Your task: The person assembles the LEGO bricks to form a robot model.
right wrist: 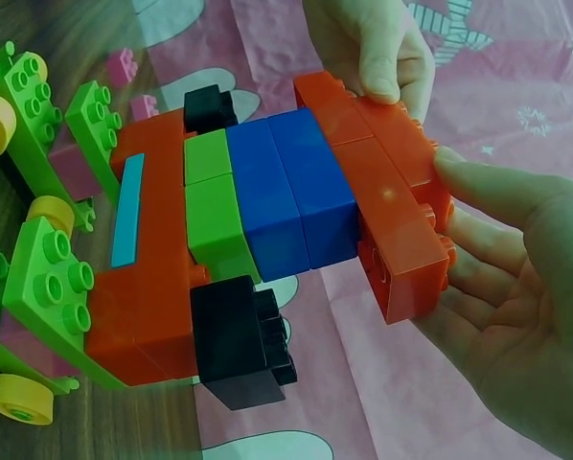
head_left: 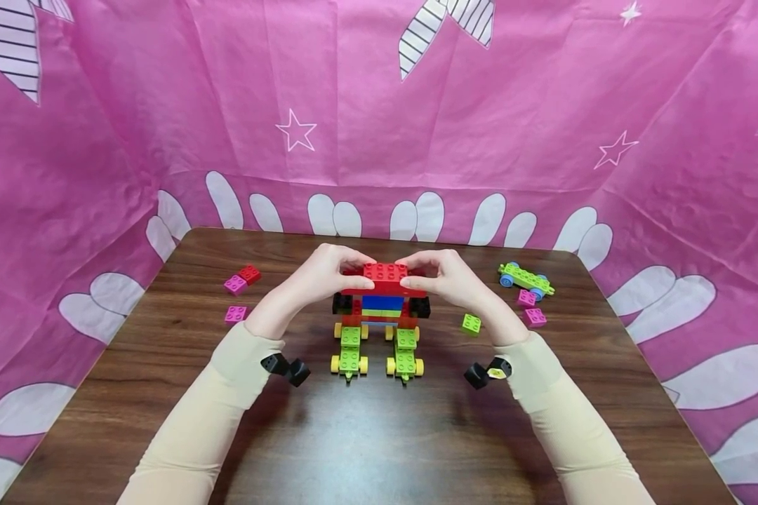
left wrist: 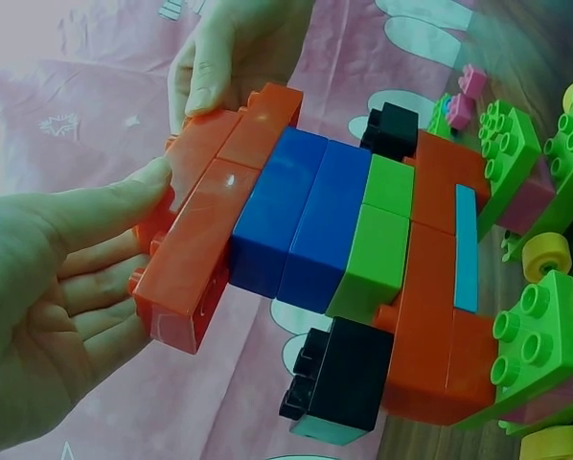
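A tall figure built of toy bricks stands mid-table on two green wheeled bases with yellow wheels. Its top is a red brick laid over wider red bricks. My left hand pinches the left end of this top, thumb in front and fingers behind. The right hand holds the opposite end the same way. Below the red top come blue bricks, then green bricks. Black bricks stick out at both sides, above a lower red section with a light-blue strip.
To the left lie a loose red brick and two pink bricks. At right are a small green brick, two more pink bricks and a green car base with blue wheels. Pink cloth surrounds the wooden table.
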Tool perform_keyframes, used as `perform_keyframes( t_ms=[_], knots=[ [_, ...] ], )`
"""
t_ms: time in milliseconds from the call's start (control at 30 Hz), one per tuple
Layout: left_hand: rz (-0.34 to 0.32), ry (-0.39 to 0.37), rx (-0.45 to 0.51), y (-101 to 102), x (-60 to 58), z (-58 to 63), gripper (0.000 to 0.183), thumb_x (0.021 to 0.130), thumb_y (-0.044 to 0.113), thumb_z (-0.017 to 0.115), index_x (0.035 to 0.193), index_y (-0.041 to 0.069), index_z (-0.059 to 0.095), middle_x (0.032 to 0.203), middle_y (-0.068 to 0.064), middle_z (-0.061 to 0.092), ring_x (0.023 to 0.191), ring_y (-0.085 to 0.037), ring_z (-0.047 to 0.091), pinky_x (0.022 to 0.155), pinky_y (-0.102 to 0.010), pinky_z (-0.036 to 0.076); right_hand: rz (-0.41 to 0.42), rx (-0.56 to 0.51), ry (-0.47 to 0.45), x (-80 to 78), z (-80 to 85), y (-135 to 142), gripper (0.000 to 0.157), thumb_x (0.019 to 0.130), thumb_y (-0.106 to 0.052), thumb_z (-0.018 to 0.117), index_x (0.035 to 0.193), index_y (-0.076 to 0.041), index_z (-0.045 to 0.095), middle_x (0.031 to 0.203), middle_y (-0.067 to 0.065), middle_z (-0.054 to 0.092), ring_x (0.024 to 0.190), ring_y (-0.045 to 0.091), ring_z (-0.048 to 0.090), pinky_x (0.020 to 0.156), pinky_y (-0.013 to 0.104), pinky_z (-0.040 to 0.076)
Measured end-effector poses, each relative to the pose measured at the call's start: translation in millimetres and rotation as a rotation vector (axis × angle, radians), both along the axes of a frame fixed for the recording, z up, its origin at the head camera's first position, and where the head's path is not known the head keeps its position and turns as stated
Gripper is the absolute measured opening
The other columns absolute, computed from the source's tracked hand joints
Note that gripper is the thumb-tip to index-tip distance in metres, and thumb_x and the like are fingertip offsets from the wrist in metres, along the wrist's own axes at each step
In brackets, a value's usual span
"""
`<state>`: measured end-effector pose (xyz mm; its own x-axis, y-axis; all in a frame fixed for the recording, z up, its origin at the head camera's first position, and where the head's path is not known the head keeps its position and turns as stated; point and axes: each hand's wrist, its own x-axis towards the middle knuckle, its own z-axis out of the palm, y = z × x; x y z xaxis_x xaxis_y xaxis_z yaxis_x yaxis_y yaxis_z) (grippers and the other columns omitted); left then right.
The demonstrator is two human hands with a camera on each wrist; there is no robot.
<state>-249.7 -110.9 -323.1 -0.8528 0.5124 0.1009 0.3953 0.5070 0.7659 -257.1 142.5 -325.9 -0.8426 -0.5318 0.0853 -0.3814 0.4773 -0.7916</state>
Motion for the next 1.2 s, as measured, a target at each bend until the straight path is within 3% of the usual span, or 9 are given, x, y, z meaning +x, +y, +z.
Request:
perform_keyframes(
  t_ms=[233,600,867,1067,1200],
  knots=[
    [-0.005,0.013,-0.018,0,-0.2,0.3,0.039,0.084,0.024,0.076,0.118,0.007,0.069,0.111,-0.008,0.071,0.098,-0.019,0.068,0.088,-0.037,0.054,0.005,-0.003,-0.02,-1.0,-1.6,1,0.035,0.087,-0.024,0.073,0.118,-0.008,0.068,0.106,0.007,0.072,0.09,0.018,0.064,0.077,0.03,0.054],
    [-0.02,0.052,-0.028,-2,-0.3,-1.4,0.04,0.084,0.024,0.076,0.119,0.006,0.068,0.111,-0.008,0.071,0.099,-0.019,0.067,0.089,-0.037,0.054,0.002,0.023,-0.019,0.0,2.1,0,0.036,0.086,-0.025,0.073,0.118,-0.009,0.068,0.108,0.006,0.071,0.094,0.018,0.064,0.082,0.034,0.053],
    [-0.064,0.147,-0.046,-4,-1.4,-4.1,0.041,0.084,0.026,0.075,0.12,0.007,0.068,0.11,-0.006,0.072,0.099,-0.016,0.066,0.085,-0.033,0.055,0.022,0.046,0.004,-1.3,5.5,-1,0.033,0.086,-0.024,0.073,0.116,-0.01,0.068,0.107,0.005,0.071,0.098,0.017,0.063,0.086,0.036,0.052],
    [-0.073,0.221,-0.037,-8,2.4,-9.8,0.049,0.084,0.026,0.075,0.127,0.005,0.063,0.116,-0.009,0.069,0.1,-0.019,0.065,0.079,-0.037,0.055,0.06,0.034,0.003,-2.7,7.9,-2,0.031,0.086,-0.021,0.073,0.114,-0.008,0.067,0.105,0.007,0.07,0.094,0.019,0.064,0.083,0.035,0.055],
    [-0.064,0.242,0.005,-13,4.9,-10.0,0.052,0.084,0.022,0.075,0.13,0.005,0.059,0.121,-0.011,0.066,0.105,-0.022,0.064,0.084,-0.039,0.055,0.076,0.028,0.025,-3.5,6.8,-2,0.033,0.085,-0.02,0.074,0.114,-0.008,0.066,0.107,0.007,0.07,0.097,0.019,0.063,0.083,0.036,0.055]
  ],
)
